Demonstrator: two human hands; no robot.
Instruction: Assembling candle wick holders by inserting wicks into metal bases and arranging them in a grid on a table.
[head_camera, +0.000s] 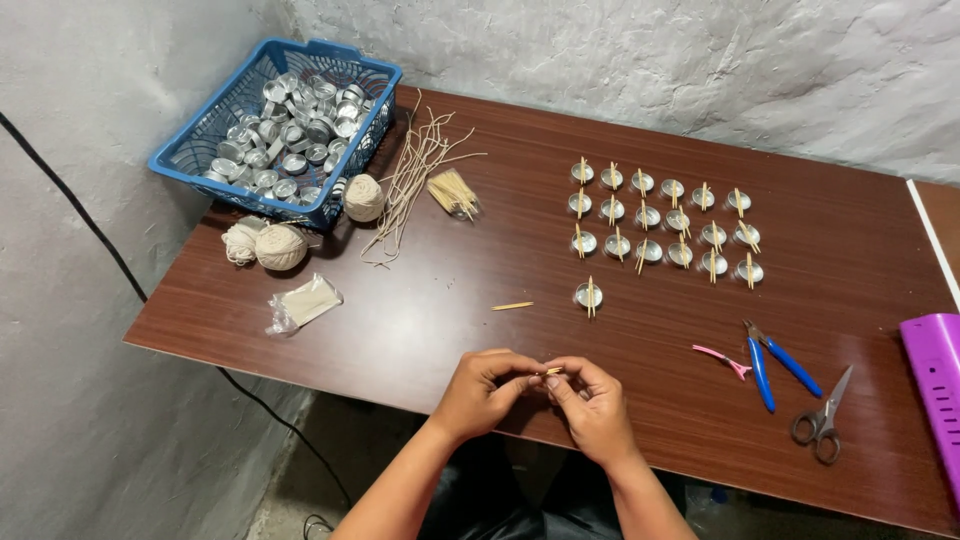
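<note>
My left hand (488, 388) and my right hand (590, 400) meet over the near edge of a brown table (420, 310). Together they pinch a small wooden stick piece (553, 371) between the fingertips; whether a wick is with it is too small to tell. Farther out, several small metal cups with sticks across them (660, 222) stand in rows. One more such cup (589, 294) stands alone nearer me. A single loose stick (512, 306) lies to its left.
A blue basket (200, 150) of empty metal cups sits at the far left. Beside it lie string balls (280, 247), cut wicks (410, 180), a stick bundle (452, 192) and a plastic bag (305, 303). Blue pliers (775, 362), scissors (822, 420), a pink clip (722, 358) and a purple box (935, 385) lie at right.
</note>
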